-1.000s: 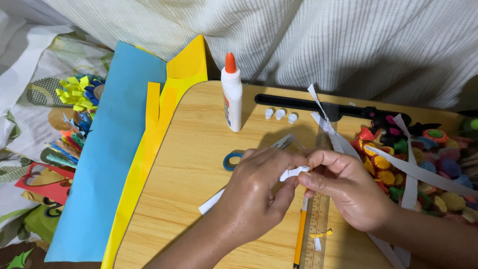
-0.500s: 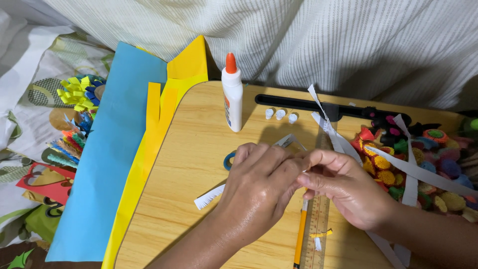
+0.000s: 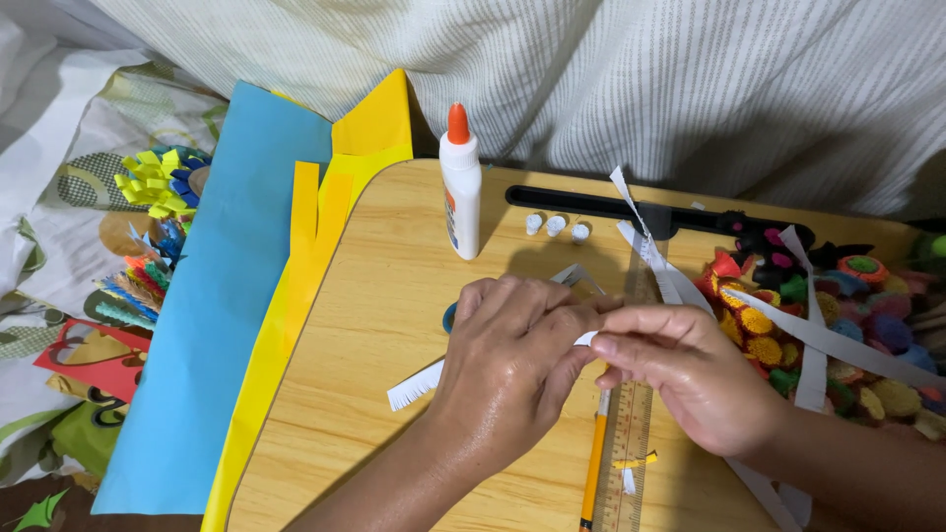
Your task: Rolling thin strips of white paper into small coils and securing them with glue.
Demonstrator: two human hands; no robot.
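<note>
Both hands meet over the middle of the tabletop: the left hand and right hand pinch a white fringed paper strip between their fingertips, its loose end trailing toward the left edge, above a ruler and orange pencil

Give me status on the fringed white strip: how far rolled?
Done: three small white rolls sit near the glue bottle, and finished paper flowers are piled at right. In hand: left hand and right hand pinch the fringed white strip between them. Left: its fringed tail lies unrolled on the table; more white strips wait.
</note>
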